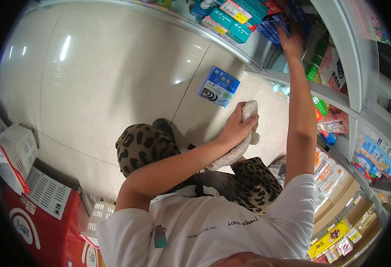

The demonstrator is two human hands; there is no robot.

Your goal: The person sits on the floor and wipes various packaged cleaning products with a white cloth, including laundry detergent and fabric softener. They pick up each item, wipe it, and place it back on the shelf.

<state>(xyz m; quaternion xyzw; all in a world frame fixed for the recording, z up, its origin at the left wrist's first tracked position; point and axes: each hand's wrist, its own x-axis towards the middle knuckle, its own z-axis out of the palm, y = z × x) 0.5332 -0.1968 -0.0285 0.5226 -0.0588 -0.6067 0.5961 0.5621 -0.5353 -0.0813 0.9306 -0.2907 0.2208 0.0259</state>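
Observation:
My left hand (240,123) grips a bunched, pale fluffy cloth (233,157) above my bent knees, and part of the cloth hangs down along my forearm. On the tiled floor beyond it lies a flat blue-and-white box of mosquito coils (219,86). My right arm stretches to the low shelf at the upper right. There my right hand (292,41) is among dark blue boxes (268,31), touching them. Its fingers are in shadow and partly hidden, so a firm grip cannot be made out.
Teal boxes (238,31) with price tags and a blue pump bottle (201,8) stand on the shelf (228,43). A green bottle (317,60) is right of my arm. A shelf divider (342,50) curves close by. Red cabinets (45,230) and white slotted crates (18,143) stand at left.

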